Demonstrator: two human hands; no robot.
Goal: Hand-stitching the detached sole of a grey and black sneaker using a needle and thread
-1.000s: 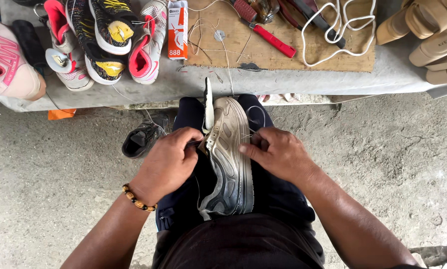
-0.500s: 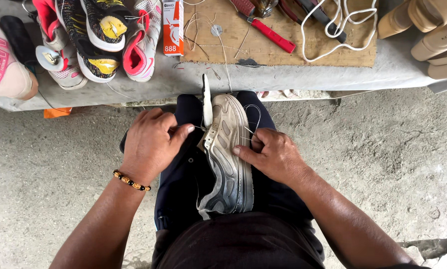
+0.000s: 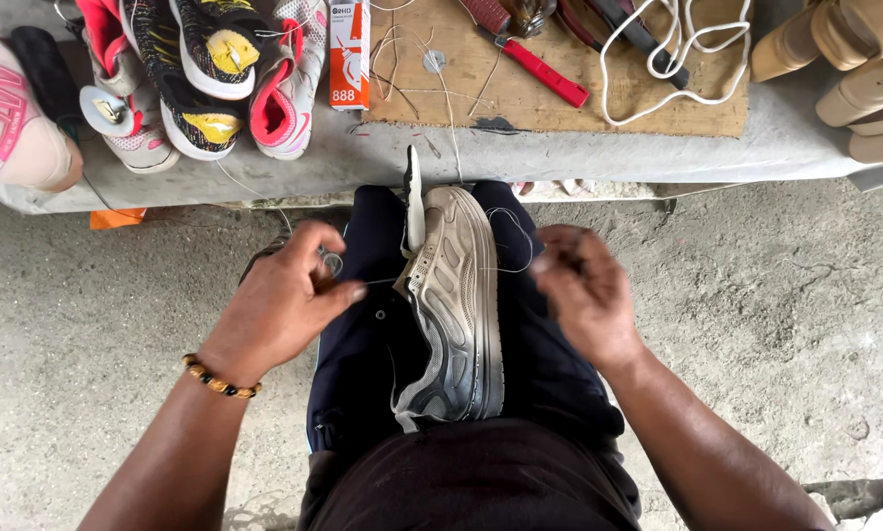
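A worn grey sneaker [image 3: 456, 305] lies sole-up between my knees on my dark trousers [image 3: 372, 344]. My left hand [image 3: 284, 300] sits to the left of the shoe, fingers pinched on a thin pale thread [image 3: 382, 282] that runs to the shoe's edge. My right hand [image 3: 579, 295] is off to the right of the shoe, slightly blurred, fingers closed on the other end of the thread, which loops past the sole. Neither hand touches the shoe itself. A beaded bracelet [image 3: 220, 377] circles my left wrist.
A low grey bench [image 3: 559, 157] crosses the top. It holds several colourful sneakers [image 3: 205, 69], a pink shoe [image 3: 13, 118], a small orange-and-white box [image 3: 350, 54], a wooden board [image 3: 559, 93] with a red-handled tool [image 3: 545, 74], white cord [image 3: 677, 49] and tan sandals [image 3: 854, 69]. Concrete floor lies around.
Both hands have left the shoe and moved outward, left hand to the left, right hand to the right, drawing the thread taut on both sides. The shoe stays on my lap.
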